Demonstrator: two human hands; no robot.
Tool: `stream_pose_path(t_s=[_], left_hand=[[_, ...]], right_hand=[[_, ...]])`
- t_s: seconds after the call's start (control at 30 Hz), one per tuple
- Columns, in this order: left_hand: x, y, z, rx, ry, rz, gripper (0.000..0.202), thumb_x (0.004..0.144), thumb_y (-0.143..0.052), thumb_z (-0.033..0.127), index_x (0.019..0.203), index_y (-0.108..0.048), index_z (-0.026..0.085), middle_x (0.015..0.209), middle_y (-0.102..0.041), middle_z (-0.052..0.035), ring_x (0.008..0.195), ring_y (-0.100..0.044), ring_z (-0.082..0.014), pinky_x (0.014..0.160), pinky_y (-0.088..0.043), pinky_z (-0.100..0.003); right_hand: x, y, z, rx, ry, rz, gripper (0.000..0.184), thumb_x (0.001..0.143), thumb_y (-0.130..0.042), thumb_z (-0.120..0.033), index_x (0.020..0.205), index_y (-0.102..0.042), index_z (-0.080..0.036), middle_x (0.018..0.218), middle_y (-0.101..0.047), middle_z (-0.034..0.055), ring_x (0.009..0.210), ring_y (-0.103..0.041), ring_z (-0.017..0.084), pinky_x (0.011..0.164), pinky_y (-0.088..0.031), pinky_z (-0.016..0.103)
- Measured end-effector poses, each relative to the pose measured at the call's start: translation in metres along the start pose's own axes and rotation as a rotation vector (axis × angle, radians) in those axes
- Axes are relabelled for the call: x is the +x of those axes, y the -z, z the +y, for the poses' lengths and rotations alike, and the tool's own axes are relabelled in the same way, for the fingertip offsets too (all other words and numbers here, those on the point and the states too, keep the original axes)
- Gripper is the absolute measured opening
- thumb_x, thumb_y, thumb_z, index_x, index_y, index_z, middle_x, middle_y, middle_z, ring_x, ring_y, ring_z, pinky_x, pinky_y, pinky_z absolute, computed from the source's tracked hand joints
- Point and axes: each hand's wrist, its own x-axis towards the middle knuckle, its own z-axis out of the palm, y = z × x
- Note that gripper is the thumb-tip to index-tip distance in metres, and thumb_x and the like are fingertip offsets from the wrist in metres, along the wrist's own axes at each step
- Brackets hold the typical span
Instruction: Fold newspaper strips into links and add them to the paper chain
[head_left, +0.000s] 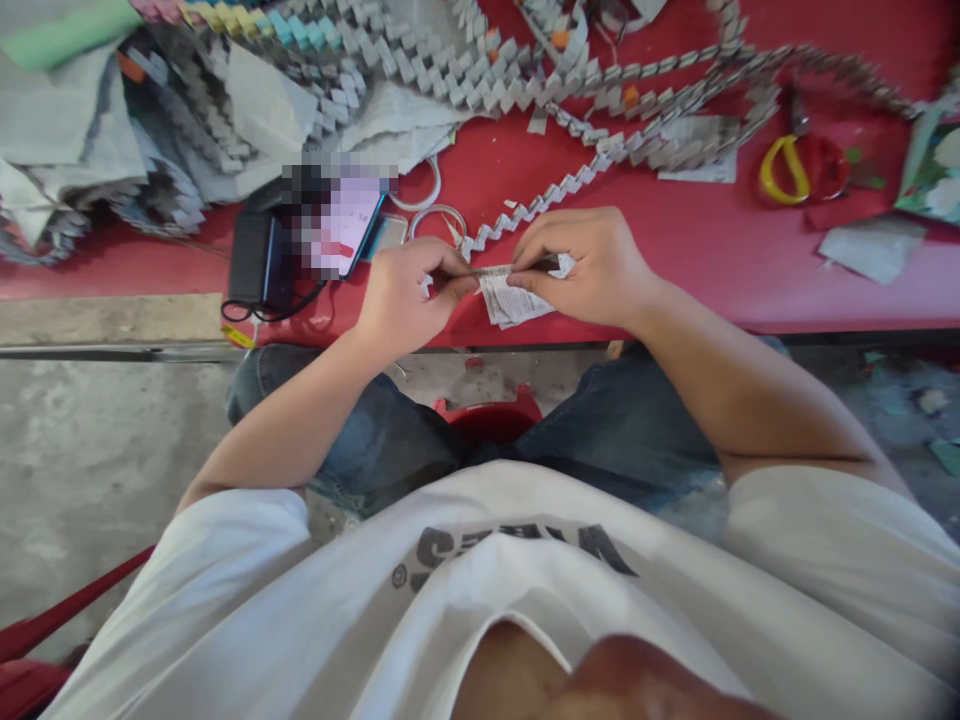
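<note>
Paper strip (492, 271) between left hand (409, 295), right hand (589, 265) (pinched).

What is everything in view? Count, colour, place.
printed paper: at least one, whitish, front centre
folded-paper chains: several, mostly grey, far side
paper sheets: several, whitish, mostly far left
orange bits: several, orange, among chains
roll: one, light green, far left
phone: one, pinkish screen, left of centre
box: one, black, left of phone
rings: two, whitish, right of phone
scissors: one, yellow and red, right
patterned item: one, green-white, right edge
table: one, red, top half
seat: one, red, centre
floor: one, grey, beneath
shirt: one, white, bottom
jeans: one pair, blue, middle
left hand: one, bare, pinching paper
right hand: one, bare, pinching paper
</note>
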Motion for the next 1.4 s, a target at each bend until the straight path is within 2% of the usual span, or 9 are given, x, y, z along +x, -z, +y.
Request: stream_pose_path(t_s=[0.1,0.27,0.43,0.6,0.73,0.87,1.03,1.2,1.4], left_hand=[[0.002,0.003,-0.001,0.023,0.011,-0.03,0.01,0.09,-0.086,0.024,0.088,-0.076,0.023,0.091,-0.08,-0.0036,0.085,-0.074,-0.0186,0.084,-0.062,-0.038],[0.006,0.01,-0.005,0.031,0.005,-0.153,0.028,0.086,-0.094,0.042,0.088,-0.072,0.025,0.09,-0.075,-0.0043,0.082,-0.07,-0.0191,0.085,-0.066,-0.041],[0.007,0.014,-0.014,0.085,-0.066,-0.184,0.025,0.087,-0.092,0.043,0.091,-0.074,0.027,0.093,-0.078,-0.0063,0.091,-0.075,-0.0238,0.089,-0.066,-0.046],[0.006,0.021,-0.017,0.156,-0.155,-0.233,0.023,0.094,-0.084,0.049,0.093,-0.077,0.027,0.091,-0.081,-0.005,0.089,-0.078,-0.024,0.087,-0.065,-0.047],[0.005,0.028,-0.003,0.056,-0.1,-0.194,0.022,0.093,-0.087,0.049,0.098,-0.084,0.028,0.095,-0.084,-0.0043,0.091,-0.081,-0.0224,0.092,-0.067,-0.044],[0.0,0.031,0.013,0.046,-0.097,-0.078,0.014,0.099,-0.082,0.041,0.103,-0.089,0.03,0.097,-0.087,-0.0043,0.091,-0.082,-0.0229,0.088,-0.068,-0.045],[-0.007,0.022,0.017,0.028,-0.022,0.044,0.011,0.095,-0.084,0.033,0.101,-0.091,0.027,0.095,-0.088,-0.0026,0.088,-0.082,-0.022,0.084,-0.068,-0.04],[-0.007,0.004,0.013,-0.046,0.109,-0.033,0.016,0.091,-0.084,0.032,0.105,-0.09,0.025,0.102,-0.089,-0.0049,0.095,-0.083,-0.0225,0.09,-0.071,-0.037],[-0.01,-0.016,0.006,-0.195,0.191,0.007,0.007,0.088,-0.083,0.025,0.093,-0.086,0.021,0.091,-0.087,-0.004,0.082,-0.081,-0.018,0.084,-0.071,-0.034]], right_hand=[[-0.001,0.0,0.0,-0.037,0.031,0.005,0.019,0.093,-0.091,-0.042,0.083,-0.08,-0.03,0.096,-0.081,0.0068,0.091,-0.075,0.03,0.086,-0.061,0.049],[-0.003,0.004,0.002,-0.057,0.028,-0.016,0.019,0.091,-0.092,-0.048,0.086,-0.081,-0.033,0.105,-0.085,0.0072,0.101,-0.076,0.034,0.096,-0.062,0.054],[-0.005,0.007,0.008,-0.082,0.069,-0.077,0.011,0.093,-0.088,-0.044,0.093,-0.083,-0.034,0.112,-0.085,0.0065,0.105,-0.077,0.036,0.101,-0.059,0.057],[-0.004,0.008,0.002,-0.124,0.079,-0.088,0.012,0.097,-0.085,-0.045,0.096,-0.082,-0.033,0.108,-0.084,0.0071,0.103,-0.076,0.034,0.097,-0.061,0.053],[0.0,0.014,-0.018,-0.096,0.047,-0.105,0.017,0.098,-0.085,-0.049,0.095,-0.083,-0.033,0.106,-0.083,0.008,0.101,-0.074,0.033,0.092,-0.061,0.05],[-0.001,0.018,-0.033,-0.051,0.035,-0.079,0.02,0.097,-0.088,-0.051,0.094,-0.084,-0.032,0.104,-0.082,0.0078,0.096,-0.073,0.031,0.091,-0.06,0.049],[-0.006,0.011,-0.029,-0.045,0.097,-0.038,0.014,0.101,-0.083,-0.041,0.092,-0.083,-0.031,0.096,-0.08,0.0062,0.089,-0.072,0.028,0.086,-0.056,0.047],[-0.01,-0.002,-0.025,-0.098,0.102,-0.009,0.011,0.103,-0.076,-0.027,0.095,-0.082,-0.028,0.094,-0.078,0.0061,0.087,-0.071,0.027,0.082,-0.053,0.044],[-0.015,-0.019,-0.02,-0.207,0.057,0.018,0.014,0.104,-0.071,-0.024,0.103,-0.084,-0.026,0.101,-0.081,0.0082,0.094,-0.074,0.03,0.084,-0.053,0.044]])
